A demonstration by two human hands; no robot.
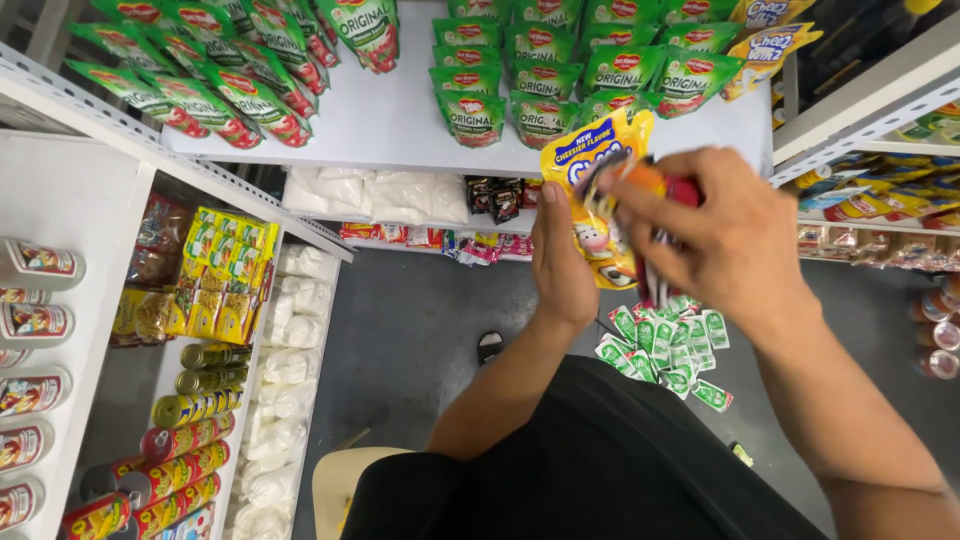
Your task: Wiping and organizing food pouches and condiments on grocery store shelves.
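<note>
Fingers (640,205) around yellow snack pouch (590,150)

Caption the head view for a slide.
Both hands, left hand and right hand, hold yellow snack pouches before a white shelf.
</note>
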